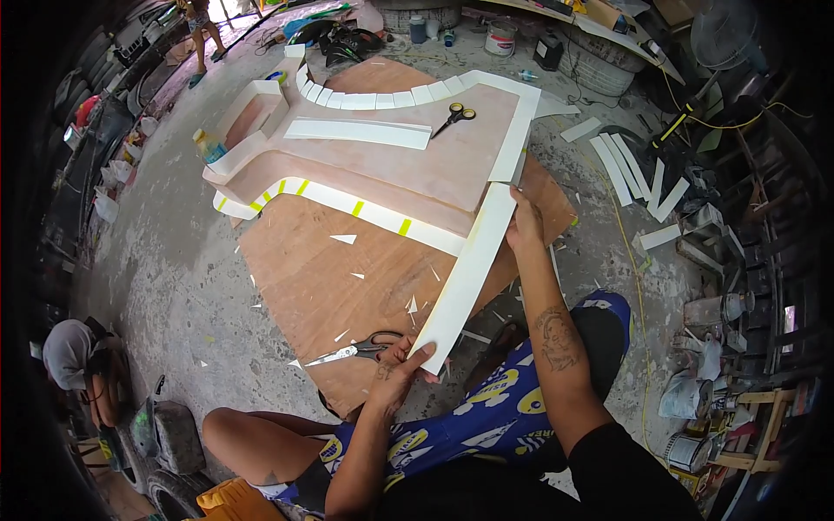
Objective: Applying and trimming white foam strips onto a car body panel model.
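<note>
A long white strip of card or paper (469, 265) runs slantwise along the right edge of a pinkish molded panel (382, 169). My left hand (401, 372) is closed on its near end, thumb on top. Higher up, my right hand (526, 224) grips the strip's right edge by the panel's corner. Other white strips border the panel; yellow tape pieces (357, 208) cross the front one. Black-handled scissors (356, 349) lie beside my left hand, partly under it. A smaller pair of scissors (455, 117) and a loose strip (358, 133) rest on the panel.
Under the panel is a brown plywood board (321, 269) scattered with paper scraps. Cut strips (621, 169) lie on the floor at right. A bottle (208, 146) stands at the panel's left end. One person (82, 365) sits at lower left; another's legs (204, 48) show at the back.
</note>
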Motion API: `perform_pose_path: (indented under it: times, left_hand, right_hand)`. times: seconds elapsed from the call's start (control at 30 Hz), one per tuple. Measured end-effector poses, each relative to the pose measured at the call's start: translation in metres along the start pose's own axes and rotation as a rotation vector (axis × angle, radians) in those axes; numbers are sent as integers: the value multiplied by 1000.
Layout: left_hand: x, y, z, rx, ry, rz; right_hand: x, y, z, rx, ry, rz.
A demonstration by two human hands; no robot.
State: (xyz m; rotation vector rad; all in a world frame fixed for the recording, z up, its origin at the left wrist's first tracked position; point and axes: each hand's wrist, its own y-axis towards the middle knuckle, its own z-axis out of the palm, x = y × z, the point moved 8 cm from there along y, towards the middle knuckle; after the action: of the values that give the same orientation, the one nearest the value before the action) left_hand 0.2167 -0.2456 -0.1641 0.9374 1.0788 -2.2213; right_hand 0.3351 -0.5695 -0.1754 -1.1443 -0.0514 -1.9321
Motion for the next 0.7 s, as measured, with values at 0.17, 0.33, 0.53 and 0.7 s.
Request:
perform_pose_path:
  times: [0.17, 0.33, 0.53, 0.7]
  left_hand:
    - [1, 1, -1, -5, 3, -11]
    - [-1, 1, 2, -3, -1, 19]
    - [-4, -1, 2, -9, -10, 17]
    - [-3, -1, 1, -9, -7, 15]
  right_hand:
    - [2, -1, 2, -11, -31, 5]
    - [3, -1, 1, -27, -30, 15]
    - [2, 0, -1, -25, -41, 10]
    - [3, 0, 2, -14, -44, -2]
